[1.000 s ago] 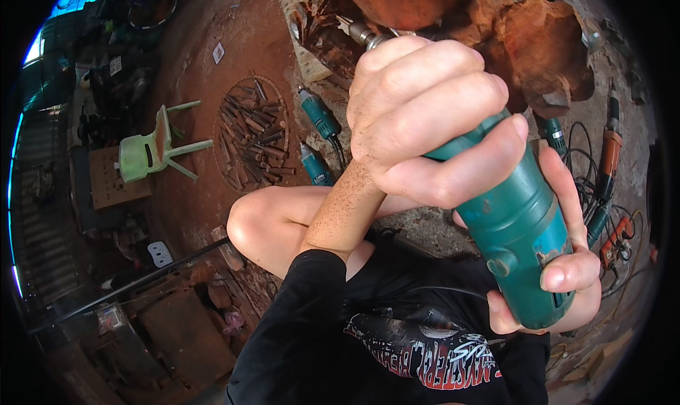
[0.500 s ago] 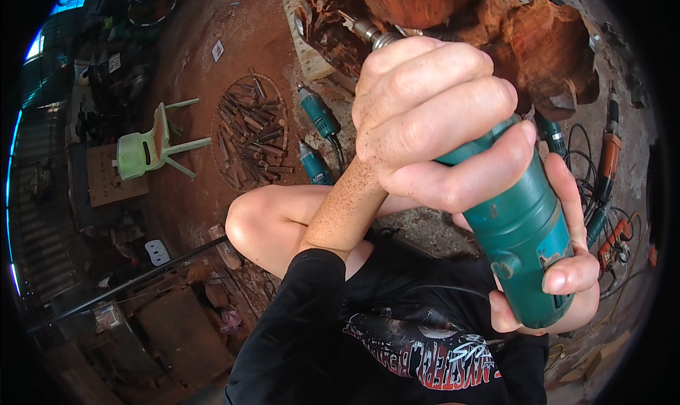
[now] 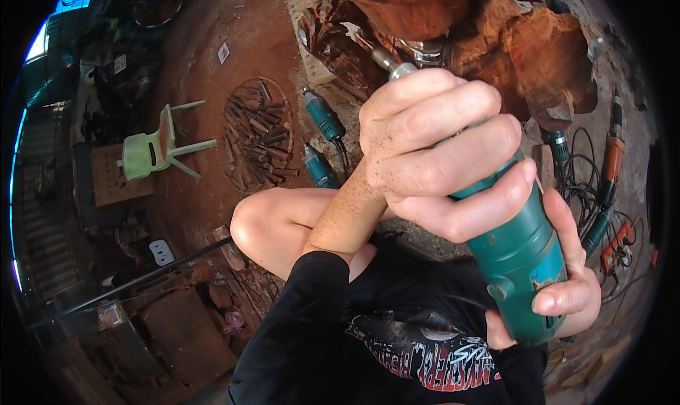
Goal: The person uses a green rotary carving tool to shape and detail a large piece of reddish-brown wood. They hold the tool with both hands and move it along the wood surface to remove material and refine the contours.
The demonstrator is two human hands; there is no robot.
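A green die grinder (image 3: 520, 263) is held in front of my chest, slanting up and to the left. My left hand (image 3: 439, 146) is closed around its front part, fingers wrapped over the body, with wood dust on the wrist. Around the rear end my right hand (image 3: 577, 292) is curled, its fingers and thumb gripping the casing. A metal collet (image 3: 388, 61) with a thin bit sticks out past my left hand. Beyond the tool stands a large reddish-brown carved wood piece (image 3: 542, 58). Whether the bit touches wood cannot be told.
Two more green die grinders (image 3: 324, 115) lie left of my hands. Beside them is a round tray (image 3: 228, 161) heaped with sticks. A pale green chair (image 3: 145, 156) lies tipped over farther left. Orange power tools (image 3: 610, 157) and tangled black cables (image 3: 584, 171) lie on the right.
Both hands and the grinder have shifted slightly down in the view, toward me, and the collet has drawn back from the upper left. The grip is unchanged.
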